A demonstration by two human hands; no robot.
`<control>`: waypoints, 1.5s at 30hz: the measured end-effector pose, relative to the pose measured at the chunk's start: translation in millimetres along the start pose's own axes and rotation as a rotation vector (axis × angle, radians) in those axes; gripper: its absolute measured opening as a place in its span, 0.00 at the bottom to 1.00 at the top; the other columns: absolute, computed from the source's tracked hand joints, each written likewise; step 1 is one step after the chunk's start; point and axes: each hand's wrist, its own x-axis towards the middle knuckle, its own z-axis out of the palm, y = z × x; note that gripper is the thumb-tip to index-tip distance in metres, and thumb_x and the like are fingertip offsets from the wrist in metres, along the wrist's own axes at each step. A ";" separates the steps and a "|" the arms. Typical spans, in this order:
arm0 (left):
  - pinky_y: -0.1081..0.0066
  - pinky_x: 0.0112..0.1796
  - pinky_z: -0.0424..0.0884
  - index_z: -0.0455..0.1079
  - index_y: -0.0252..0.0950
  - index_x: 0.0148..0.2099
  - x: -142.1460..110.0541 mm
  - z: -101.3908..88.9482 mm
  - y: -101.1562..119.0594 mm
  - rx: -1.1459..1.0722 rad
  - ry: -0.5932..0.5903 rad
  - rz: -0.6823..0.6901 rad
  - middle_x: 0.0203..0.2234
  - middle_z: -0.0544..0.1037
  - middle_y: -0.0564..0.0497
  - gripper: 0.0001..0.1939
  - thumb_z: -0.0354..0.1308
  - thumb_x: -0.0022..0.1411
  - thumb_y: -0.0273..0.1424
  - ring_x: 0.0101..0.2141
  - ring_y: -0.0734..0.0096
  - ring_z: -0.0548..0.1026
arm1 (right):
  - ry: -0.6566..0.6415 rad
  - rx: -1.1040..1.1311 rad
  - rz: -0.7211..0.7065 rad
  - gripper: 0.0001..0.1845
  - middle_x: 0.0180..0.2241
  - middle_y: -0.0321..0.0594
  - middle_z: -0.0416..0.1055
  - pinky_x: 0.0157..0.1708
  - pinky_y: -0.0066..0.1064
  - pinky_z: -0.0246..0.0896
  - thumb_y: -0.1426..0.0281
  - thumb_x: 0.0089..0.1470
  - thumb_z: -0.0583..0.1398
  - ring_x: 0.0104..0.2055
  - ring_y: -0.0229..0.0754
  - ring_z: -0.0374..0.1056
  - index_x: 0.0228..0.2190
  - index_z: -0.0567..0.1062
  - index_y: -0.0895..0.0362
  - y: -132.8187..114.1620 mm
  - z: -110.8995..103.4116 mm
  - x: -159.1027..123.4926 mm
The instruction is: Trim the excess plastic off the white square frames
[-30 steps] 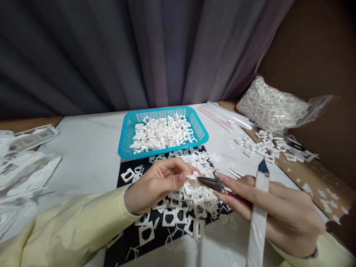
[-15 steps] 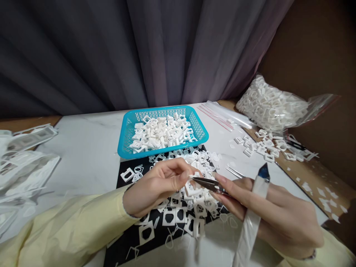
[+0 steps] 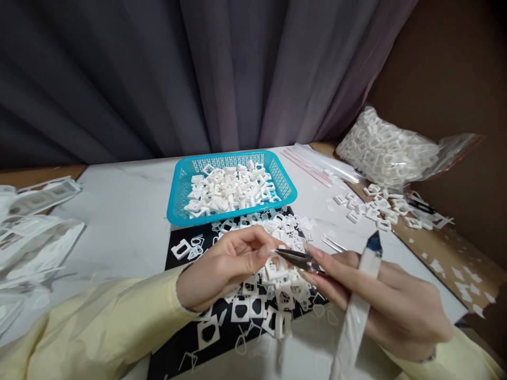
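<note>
My left hand point(image 3: 227, 261) is closed in a pinch at the fingertips. A small white plastic piece point(image 3: 276, 264) is held there, partly hidden by fingers and blades. My right hand point(image 3: 390, 298) grips a dark tool with pointed metal blades point(image 3: 295, 257), like small scissors. The blade tips reach the piece beside my left thumb. A white-wrapped bar point(image 3: 354, 322) with a blue end crosses in front of my right hand; whether it belongs to the tool I cannot tell. Beneath both hands, several white plastic frames point(image 3: 240, 309) and thin scraps lie heaped on a black mat point(image 3: 178, 322).
Behind the heap, a blue basket point(image 3: 173, 200) holds many white pieces. At right stand a filled clear bag point(image 3: 390, 148), flat zip bags point(image 3: 317, 163), loose frames point(image 3: 380, 208) and scraps point(image 3: 459, 274). White sheets with cut-outs point(image 3: 47, 243) lie at left. A grey curtain point(image 3: 237, 74) hangs behind.
My right hand and the tool have shifted very slightly left. The held piece has turned a little at the blade tips; my left hand stays nearly in place.
</note>
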 end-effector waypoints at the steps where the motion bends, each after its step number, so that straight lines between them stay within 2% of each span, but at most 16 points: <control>1: 0.72 0.40 0.63 0.71 0.35 0.33 -0.2 -0.6 0.4 -0.013 -0.013 -0.005 0.34 0.77 0.52 0.04 0.58 0.60 0.30 0.36 0.72 0.73 | 0.059 -0.018 0.002 0.20 0.21 0.33 0.69 0.19 0.26 0.65 0.71 0.53 0.60 0.19 0.34 0.65 0.49 0.71 0.49 1.2 -2.6 0.1; 4: 0.72 0.40 0.64 0.70 0.36 0.34 -0.5 -1.7 1.7 -0.039 -0.039 -0.025 0.34 0.77 0.51 0.05 0.56 0.61 0.30 0.38 0.72 0.73 | 0.171 -0.057 0.031 0.21 0.20 0.30 0.69 0.19 0.22 0.63 0.71 0.49 0.64 0.17 0.30 0.64 0.46 0.73 0.45 4.4 -11.7 -0.3; 10: 0.76 0.37 0.64 0.72 0.35 0.33 0.6 2.2 1.9 -0.058 -0.020 -0.025 0.32 0.77 0.53 0.04 0.59 0.59 0.30 0.35 0.75 0.73 | 0.099 -0.069 -0.050 0.21 0.23 0.32 0.70 0.21 0.21 0.65 0.71 0.49 0.64 0.19 0.30 0.66 0.47 0.73 0.49 0.1 -15.3 -3.9; 15: 0.78 0.32 0.62 0.71 0.33 0.31 -0.6 3.1 2.0 -0.045 0.045 -0.078 0.27 0.77 0.53 0.06 0.60 0.58 0.31 0.29 0.78 0.73 | 0.070 -0.059 -0.061 0.15 0.24 0.34 0.71 0.20 0.22 0.65 0.70 0.53 0.61 0.20 0.31 0.67 0.45 0.74 0.52 0.0 -10.4 -3.5; 22: 0.75 0.34 0.64 0.71 0.32 0.33 -0.8 1.9 2.8 -0.176 -0.010 -0.212 0.28 0.79 0.47 0.06 0.61 0.57 0.30 0.30 0.73 0.75 | -0.059 -0.050 -0.139 0.12 0.24 0.34 0.73 0.18 0.25 0.62 0.70 0.55 0.60 0.19 0.31 0.68 0.42 0.74 0.57 0.2 -20.3 10.1; 26: 0.76 0.31 0.62 0.71 0.31 0.31 -1.5 2.2 1.8 -0.157 0.023 -0.185 0.27 0.78 0.48 0.06 0.62 0.56 0.30 0.28 0.75 0.73 | -0.102 -0.103 -0.141 0.14 0.25 0.35 0.74 0.19 0.27 0.63 0.70 0.55 0.59 0.21 0.34 0.69 0.45 0.72 0.57 -2.2 -22.7 9.4; 30: 0.76 0.32 0.62 0.71 0.33 0.32 -1.7 2.2 1.0 -0.162 0.010 -0.169 0.28 0.79 0.49 0.04 0.61 0.57 0.29 0.30 0.74 0.73 | -0.019 -0.159 -0.112 0.14 0.26 0.34 0.75 0.18 0.27 0.64 0.70 0.54 0.60 0.20 0.34 0.68 0.45 0.73 0.54 -5.7 -19.0 4.8; 35: 0.76 0.32 0.61 0.71 0.33 0.32 -1.2 2.3 0.7 -0.129 0.020 -0.160 0.26 0.77 0.51 0.04 0.61 0.57 0.29 0.29 0.75 0.73 | -0.030 -0.191 -0.094 0.17 0.25 0.34 0.74 0.17 0.28 0.63 0.70 0.54 0.60 0.19 0.34 0.67 0.46 0.72 0.52 -8.8 -18.4 3.4; 41: 0.76 0.32 0.62 0.72 0.33 0.32 -0.1 1.4 0.1 -0.125 0.023 -0.157 0.27 0.78 0.51 0.03 0.61 0.57 0.28 0.29 0.75 0.73 | -0.020 -0.166 -0.094 0.21 0.26 0.32 0.75 0.20 0.28 0.66 0.71 0.54 0.59 0.22 0.35 0.69 0.51 0.68 0.51 -9.9 -17.1 1.5; 45: 0.76 0.33 0.63 0.72 0.33 0.31 0.7 0.4 0.2 -0.130 0.011 -0.147 0.26 0.77 0.52 0.03 0.62 0.56 0.27 0.30 0.75 0.74 | -0.001 -0.166 -0.088 0.21 0.27 0.33 0.75 0.21 0.27 0.66 0.71 0.53 0.61 0.23 0.35 0.69 0.50 0.69 0.52 -9.6 -14.3 0.8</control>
